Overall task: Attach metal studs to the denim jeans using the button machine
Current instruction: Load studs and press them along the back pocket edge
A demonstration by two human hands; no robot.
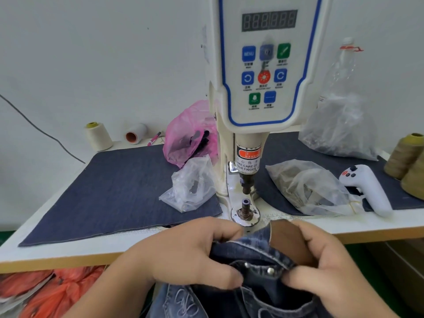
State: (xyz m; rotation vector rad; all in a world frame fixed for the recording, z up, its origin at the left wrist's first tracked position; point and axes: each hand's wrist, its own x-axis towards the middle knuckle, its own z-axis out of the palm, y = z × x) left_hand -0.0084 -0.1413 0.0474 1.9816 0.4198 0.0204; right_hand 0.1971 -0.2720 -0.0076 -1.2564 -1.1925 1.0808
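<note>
A bunched pair of dark blue denim jeans [257, 271] (two round silver metal studs [270, 270] already set) is gripped by the left hand [183, 255] and right hand [325, 269], just before the white button machine [259, 88].

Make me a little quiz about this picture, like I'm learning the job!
1. True or false: the jeans lie under the machine punch.
2. Which hand grips the jeans: A left, B right, C both?
3. What colour is the bag left of the machine?

Key: 1 false, they are held in front of it, short of the die. 2 C, the left hand and the right hand. 3 pink.
</note>
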